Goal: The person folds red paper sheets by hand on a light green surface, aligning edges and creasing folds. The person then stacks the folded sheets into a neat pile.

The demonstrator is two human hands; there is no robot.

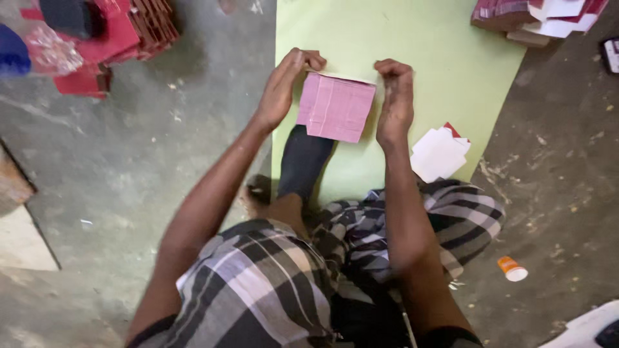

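A pink cardboard box (337, 107), partly folded with its flap raised at the far edge, rests on a light green sheet (445, 58) spread on the floor. My left hand (284, 84) grips the box's left far corner, thumb and fingers pinched on the edge. My right hand (394, 93) presses on the box's right far corner with fingers curled. Both forearms reach forward over my legs in checked cloth.
Flat white card blanks (440, 153) lie right of the box. Stacks of red boxes (122, 32) sit far left, more red and white card stacks (541, 19) far right. A small orange-capped bottle (512, 268) lies on the grey concrete floor (129, 148).
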